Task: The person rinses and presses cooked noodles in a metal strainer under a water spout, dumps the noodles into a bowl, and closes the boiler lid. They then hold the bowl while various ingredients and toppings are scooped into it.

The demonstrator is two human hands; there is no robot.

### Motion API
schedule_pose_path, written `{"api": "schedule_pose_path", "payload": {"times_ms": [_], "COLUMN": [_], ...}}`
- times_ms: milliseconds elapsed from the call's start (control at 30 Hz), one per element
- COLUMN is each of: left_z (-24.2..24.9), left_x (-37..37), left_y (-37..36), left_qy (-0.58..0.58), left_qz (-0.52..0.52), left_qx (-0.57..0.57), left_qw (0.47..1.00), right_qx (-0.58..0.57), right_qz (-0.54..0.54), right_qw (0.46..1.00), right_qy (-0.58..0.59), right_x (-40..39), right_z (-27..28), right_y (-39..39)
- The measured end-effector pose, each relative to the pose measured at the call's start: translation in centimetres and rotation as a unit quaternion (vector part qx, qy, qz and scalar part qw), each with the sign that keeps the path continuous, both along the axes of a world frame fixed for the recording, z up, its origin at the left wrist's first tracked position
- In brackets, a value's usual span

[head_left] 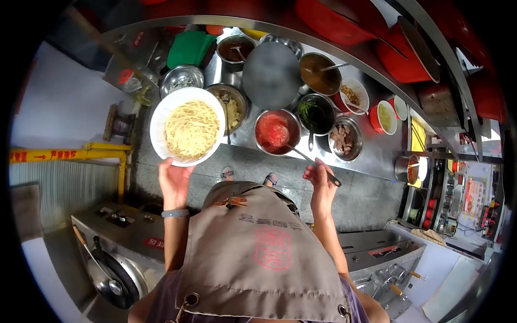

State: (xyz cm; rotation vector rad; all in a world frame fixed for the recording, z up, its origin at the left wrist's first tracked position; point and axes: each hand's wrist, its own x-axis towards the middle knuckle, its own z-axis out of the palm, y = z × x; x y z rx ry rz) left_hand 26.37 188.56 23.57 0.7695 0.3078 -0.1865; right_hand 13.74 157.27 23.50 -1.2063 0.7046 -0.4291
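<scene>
My left hand [175, 185] grips the near rim of a white bowl [157, 132], which is tilted a little and holds pale noodles [192, 129]. My right hand [321, 183] is closed around the dark-tipped handle of a metal ladle [302, 155]. The ladle's head rests in red, wet-looking food [267, 126] inside a metal bowl on the counter. Right of that bowl are a pot of dark liquid with greens [309, 111] and a metal bowl of meat pieces [342, 138]. Behind the noodle bowl is a metal bowl of chopped yellowish food [232, 112].
The steel counter [371, 156] also carries a pot of brown liquid [319, 72], a pot of dark sauce [235, 51] and red-and-white tubs [383, 118]. A blurred grey disc [271, 75] covers part of it. Overhead runs a shelf with red bowls [406, 51]. A wok [116, 280] stands behind left.
</scene>
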Motion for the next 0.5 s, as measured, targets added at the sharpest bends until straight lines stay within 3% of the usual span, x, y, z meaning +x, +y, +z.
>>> {"api": "schedule_pose_path", "payload": {"times_ms": [200,367,500], "left_z": [-1.4,-2.3,-2.5], "left_x": [0.5,1.7,3.1], "left_y": [-0.7,-1.7,-2.7], "left_qy": [0.01,0.02,0.017], "left_qz": [-0.039,-0.079,-0.136], "left_qx": [-0.014,-0.033,0.017], "left_qw": [0.999,0.996,0.99], "right_qx": [0.06,0.025,-0.011], "right_qz": [-0.014,0.019,0.067], "right_qw": [0.998,0.998,0.995], "right_qy": [-0.024,-0.045,-0.071], "right_x": [-0.9,-1.2,-1.0], "right_z": [1.8,3.9,7.4], "right_y": [-1.2,-3.0,-4.5]}}
